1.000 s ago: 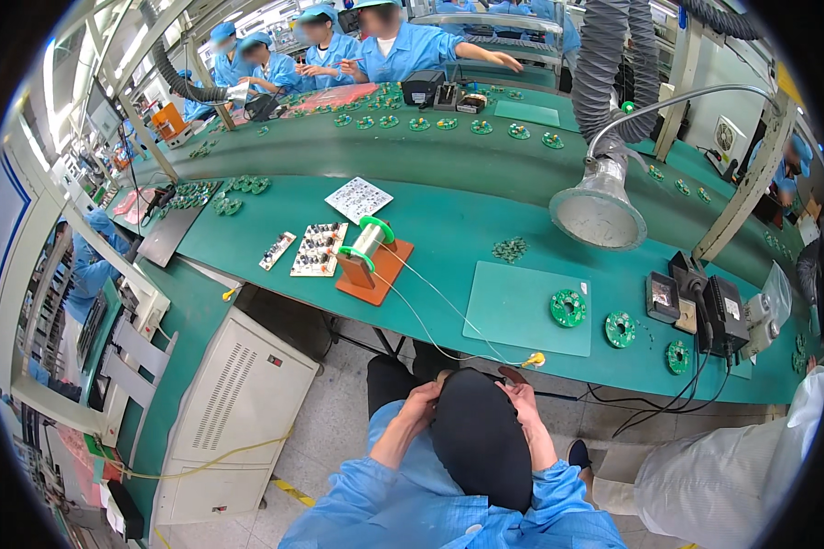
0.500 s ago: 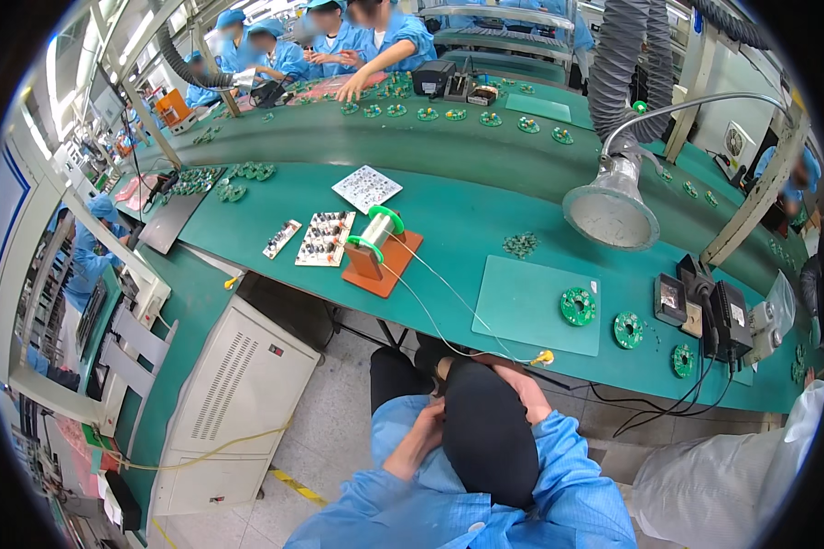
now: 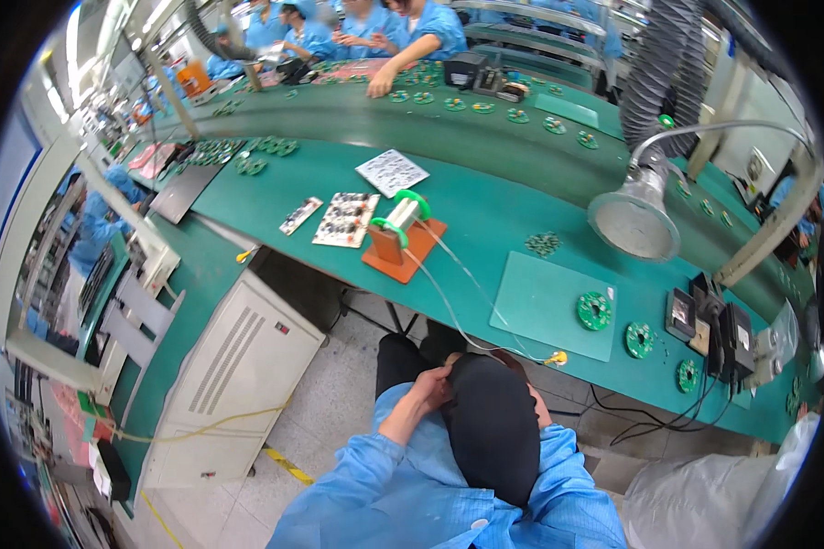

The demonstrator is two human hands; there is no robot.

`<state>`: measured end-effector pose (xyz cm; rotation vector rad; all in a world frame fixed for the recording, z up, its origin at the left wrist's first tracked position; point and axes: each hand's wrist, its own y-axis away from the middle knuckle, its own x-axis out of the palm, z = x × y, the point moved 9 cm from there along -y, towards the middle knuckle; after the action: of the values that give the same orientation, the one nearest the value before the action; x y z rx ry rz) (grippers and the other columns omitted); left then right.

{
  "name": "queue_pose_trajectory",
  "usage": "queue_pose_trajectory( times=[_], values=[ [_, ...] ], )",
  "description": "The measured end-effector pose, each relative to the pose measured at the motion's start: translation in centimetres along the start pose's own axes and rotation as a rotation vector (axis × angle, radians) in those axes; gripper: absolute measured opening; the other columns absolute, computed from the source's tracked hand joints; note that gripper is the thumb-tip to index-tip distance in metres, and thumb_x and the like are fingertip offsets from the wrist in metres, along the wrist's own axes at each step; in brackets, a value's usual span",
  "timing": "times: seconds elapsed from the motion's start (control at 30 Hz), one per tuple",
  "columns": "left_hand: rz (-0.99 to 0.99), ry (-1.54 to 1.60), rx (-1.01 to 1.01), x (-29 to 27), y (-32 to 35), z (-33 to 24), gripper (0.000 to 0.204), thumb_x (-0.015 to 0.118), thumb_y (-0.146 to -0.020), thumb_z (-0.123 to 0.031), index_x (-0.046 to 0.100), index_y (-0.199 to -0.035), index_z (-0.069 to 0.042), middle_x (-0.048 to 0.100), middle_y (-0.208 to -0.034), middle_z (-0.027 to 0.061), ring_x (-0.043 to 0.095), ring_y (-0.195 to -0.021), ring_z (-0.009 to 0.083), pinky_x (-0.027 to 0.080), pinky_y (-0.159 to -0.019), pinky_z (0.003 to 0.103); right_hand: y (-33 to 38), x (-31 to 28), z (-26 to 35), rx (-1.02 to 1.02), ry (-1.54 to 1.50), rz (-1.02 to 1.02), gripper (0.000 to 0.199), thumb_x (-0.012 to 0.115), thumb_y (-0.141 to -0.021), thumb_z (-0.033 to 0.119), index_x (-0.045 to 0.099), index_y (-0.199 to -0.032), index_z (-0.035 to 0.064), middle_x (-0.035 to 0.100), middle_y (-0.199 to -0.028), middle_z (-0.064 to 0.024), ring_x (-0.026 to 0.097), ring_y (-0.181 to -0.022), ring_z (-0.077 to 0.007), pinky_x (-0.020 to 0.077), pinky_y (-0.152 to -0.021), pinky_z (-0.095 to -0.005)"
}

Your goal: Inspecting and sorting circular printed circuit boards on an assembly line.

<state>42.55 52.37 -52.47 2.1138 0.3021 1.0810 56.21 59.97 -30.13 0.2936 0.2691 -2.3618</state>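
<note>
A black rounded thing like a cap (image 3: 490, 430) sits low in the view, between my blue sleeves. My left hand (image 3: 428, 389) grips its left upper edge with curled fingers. My right hand (image 3: 520, 366) touches its top right edge and is mostly hidden behind it. Just beyond, a thin wire runs from a green spool on an orange stand (image 3: 398, 229) to a yellow tip (image 3: 556, 358) at the bench's near edge. A light green mat (image 3: 545, 306) lies there with a round green circuit board (image 3: 594, 310) on it.
The long green bench (image 3: 485, 215) carries populated circuit boards (image 3: 345, 220), a bent-neck lamp (image 3: 634, 220) and a black soldering station (image 3: 725, 331) at the right. A white cabinet (image 3: 238, 366) stands under the bench to my left. People in blue coats work at the far bench (image 3: 403, 41).
My hands have slid up the black thing, and the right hand is now mostly hidden behind it. The view has tilted slightly. A person at the far bench reaches across it.
</note>
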Motion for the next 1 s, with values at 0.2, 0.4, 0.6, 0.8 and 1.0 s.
queue_pose_trajectory(
  times=[0.2,0.4,0.6,0.8,1.0],
  values=[
    [0.247,-0.138,0.032,10.1,-1.8,-2.3,0.017,0.055,-0.09,-0.013,0.057,-0.107,-0.014,0.044,-0.07,-0.0069,0.031,-0.05,0.0057,0.029,-0.049,0.024,-51.9,-16.7,24.6,0.065,0.072,-0.135,0.038,0.052,-0.09,0.011,0.049,-0.127,0.0024,0.053,-0.124,-0.0128,0.05,-0.116,-0.0225,0.0365,-0.1,-0.0287],
    [0.068,-0.046,0.156,4.7,2.0,-6.9,0.031,0.056,-0.085,-0.005,0.054,-0.115,-0.008,0.047,-0.071,-0.0042,0.035,-0.05,0.006,0.031,-0.048,0.025,-30.9,4.6,10.6,0.092,0.025,0.099,0.038,0.053,-0.09,0.011,0.049,-0.127,0.0023,0.053,-0.125,-0.0128,0.05,-0.117,-0.023,0.0363,-0.1,-0.0288],
    [-0.131,-0.73,0.369,7.2,-0.3,-6.1,0.03,0.064,-0.077,-0.008,0.066,-0.106,0.001,0.063,-0.074,0.0081,0.057,-0.056,0.0158,0.045,-0.051,0.029,7.9,-0.3,-7.5,0.183,0.073,-0.083,0.038,0.053,-0.09,0.01,0.05,-0.127,0.0022,0.053,-0.125,-0.0127,0.05,-0.117,-0.0236,0.0361,-0.1,-0.0289],
    [-0.222,-0.927,0.687,1.3,-1.1,-6.6,0.024,0.062,-0.079,-0.016,0.067,-0.095,0.002,0.067,-0.089,0.0123,0.063,-0.084,0.0207,0.049,-0.078,0.03,5.8,0.3,-8.4,0.454,-0.032,-0.192,0.039,0.055,-0.09,0.019,0.054,-0.125,0.0011,0.057,-0.122,-0.0137,0.054,-0.112,-0.0247,0.0406,-0.096,-0.0318],
    [-0.263,-0.67,0.818,-12.7,-7.6,-6.0,0.021,0.051,-0.082,-0.018,0.066,-0.088,-0.005,0.064,-0.089,0.0222,0.063,-0.084,0.0345,0.051,-0.07,0.044,6.0,1.8,-18.5,0.681,-0.224,-0.264,0.047,0.062,-0.087,0.03,0.058,-0.121,-0.0031,0.062,-0.117,-0.0156,0.057,-0.106,-0.0222,0.0445,-0.09,-0.0332]
  ],
)
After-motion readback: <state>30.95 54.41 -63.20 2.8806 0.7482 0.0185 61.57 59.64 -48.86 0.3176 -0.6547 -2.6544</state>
